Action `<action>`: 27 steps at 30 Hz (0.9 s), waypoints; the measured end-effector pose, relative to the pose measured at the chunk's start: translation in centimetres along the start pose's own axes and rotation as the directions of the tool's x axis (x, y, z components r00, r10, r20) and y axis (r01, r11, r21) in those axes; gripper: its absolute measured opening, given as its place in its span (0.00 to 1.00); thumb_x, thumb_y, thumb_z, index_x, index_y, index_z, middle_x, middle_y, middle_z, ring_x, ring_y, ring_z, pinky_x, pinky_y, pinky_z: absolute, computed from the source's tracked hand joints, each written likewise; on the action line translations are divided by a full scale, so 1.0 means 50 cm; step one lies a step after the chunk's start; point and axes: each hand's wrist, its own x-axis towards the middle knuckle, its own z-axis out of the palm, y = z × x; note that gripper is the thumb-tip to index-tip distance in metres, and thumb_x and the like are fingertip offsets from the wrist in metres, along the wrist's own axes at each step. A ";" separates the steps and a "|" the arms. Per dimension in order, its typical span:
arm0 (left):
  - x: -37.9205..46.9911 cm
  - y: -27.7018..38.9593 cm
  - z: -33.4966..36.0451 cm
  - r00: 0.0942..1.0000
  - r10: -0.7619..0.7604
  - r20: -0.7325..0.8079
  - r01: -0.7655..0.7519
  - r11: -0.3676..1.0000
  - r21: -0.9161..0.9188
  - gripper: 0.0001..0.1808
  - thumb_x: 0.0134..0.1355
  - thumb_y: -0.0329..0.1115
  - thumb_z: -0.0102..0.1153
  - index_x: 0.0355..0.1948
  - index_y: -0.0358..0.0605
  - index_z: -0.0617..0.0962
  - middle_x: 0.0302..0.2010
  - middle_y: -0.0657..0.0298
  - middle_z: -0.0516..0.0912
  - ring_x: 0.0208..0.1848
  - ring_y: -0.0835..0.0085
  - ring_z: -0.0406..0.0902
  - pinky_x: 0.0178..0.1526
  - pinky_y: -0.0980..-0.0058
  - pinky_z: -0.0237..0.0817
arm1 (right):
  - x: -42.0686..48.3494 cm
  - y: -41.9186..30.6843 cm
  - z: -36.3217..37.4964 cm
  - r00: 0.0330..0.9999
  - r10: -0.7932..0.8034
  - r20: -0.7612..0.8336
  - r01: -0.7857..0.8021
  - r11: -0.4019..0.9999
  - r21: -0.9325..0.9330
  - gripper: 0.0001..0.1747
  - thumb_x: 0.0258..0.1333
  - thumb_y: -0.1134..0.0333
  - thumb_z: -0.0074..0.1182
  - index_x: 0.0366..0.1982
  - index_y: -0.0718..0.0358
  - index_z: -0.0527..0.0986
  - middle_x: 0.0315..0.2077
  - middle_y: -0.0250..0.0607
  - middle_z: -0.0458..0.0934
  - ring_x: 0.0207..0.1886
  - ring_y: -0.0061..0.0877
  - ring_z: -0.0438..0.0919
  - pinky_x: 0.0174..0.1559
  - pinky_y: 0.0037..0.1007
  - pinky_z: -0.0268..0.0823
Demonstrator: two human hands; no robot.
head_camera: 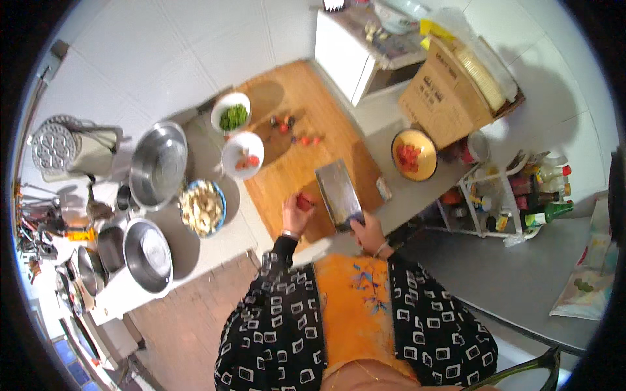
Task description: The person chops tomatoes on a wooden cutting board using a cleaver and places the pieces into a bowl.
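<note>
On a wooden cutting board (281, 171) my left hand (296, 213) holds a red piece of food (305, 201), perhaps tomato. My right hand (368, 232) grips the dark handle of a cleaver (338, 193), whose broad blade lies over the board to the right of the red piece. Small red and dark food pieces (293, 131) are scattered farther back on the board. At the board's left edge stand a white bowl of chopped greens (234, 117) and a white bowl with red pieces (243, 159). A yellow-lined bowl of cut red pieces (409, 155) stands to the right.
A blue-rimmed bowl of pale chopped food (201, 209) and metal basins (159, 166) stand at the left. A cardboard box (447, 93), a white rack with bottles (508, 195) and a grey counter (508, 273) are at the right. A white cabinet (342, 54) stands behind the board.
</note>
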 end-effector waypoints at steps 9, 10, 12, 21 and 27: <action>-0.052 -0.068 0.028 0.986 0.061 -0.153 -0.047 0.994 0.095 0.41 0.45 0.39 0.77 0.59 0.37 0.72 0.52 0.48 0.77 0.52 0.54 0.76 0.56 0.64 0.69 | 0.017 0.005 0.064 0.996 -0.077 0.054 0.083 0.990 -0.117 0.11 0.65 0.66 0.51 0.34 0.69 0.71 0.14 0.34 0.73 0.14 0.16 0.69 0.22 0.26 0.68; -0.058 -0.065 0.032 0.991 0.000 -0.135 -0.008 0.998 -0.058 0.42 0.45 0.37 0.76 0.60 0.38 0.70 0.52 0.48 0.76 0.56 0.51 0.71 0.59 0.60 0.64 | 0.025 0.018 0.071 0.994 -0.107 0.016 0.108 0.990 -0.088 0.11 0.65 0.66 0.51 0.33 0.69 0.71 0.12 0.32 0.71 0.13 0.16 0.68 0.25 0.27 0.71; -0.065 -0.062 0.030 0.992 0.048 -0.120 -0.047 0.999 0.013 0.42 0.46 0.38 0.76 0.61 0.37 0.70 0.53 0.47 0.76 0.56 0.54 0.73 0.59 0.63 0.66 | 0.044 0.034 0.083 0.987 -0.155 -0.036 0.151 0.985 -0.088 0.10 0.65 0.67 0.51 0.34 0.68 0.70 0.13 0.31 0.70 0.12 0.16 0.67 0.34 0.27 0.76; -0.006 -0.076 0.013 0.999 0.000 -0.046 -0.005 0.995 -0.102 0.38 0.47 0.48 0.75 0.55 0.35 0.76 0.47 0.48 0.79 0.48 0.55 0.78 0.52 0.64 0.71 | 0.148 0.100 0.124 0.927 -0.342 -0.154 0.356 0.932 0.073 0.09 0.66 0.68 0.50 0.42 0.67 0.72 0.23 0.35 0.77 0.14 0.17 0.70 0.25 0.25 0.70; 0.000 -0.072 0.003 0.995 -0.013 -0.095 0.015 1.000 0.019 0.36 0.50 0.47 0.74 0.55 0.36 0.76 0.45 0.50 0.78 0.48 0.57 0.78 0.50 0.66 0.71 | 0.160 0.044 0.148 0.978 -0.176 -0.115 0.198 0.955 0.219 0.08 0.66 0.69 0.50 0.42 0.66 0.72 0.26 0.35 0.79 0.15 0.16 0.71 0.19 0.23 0.66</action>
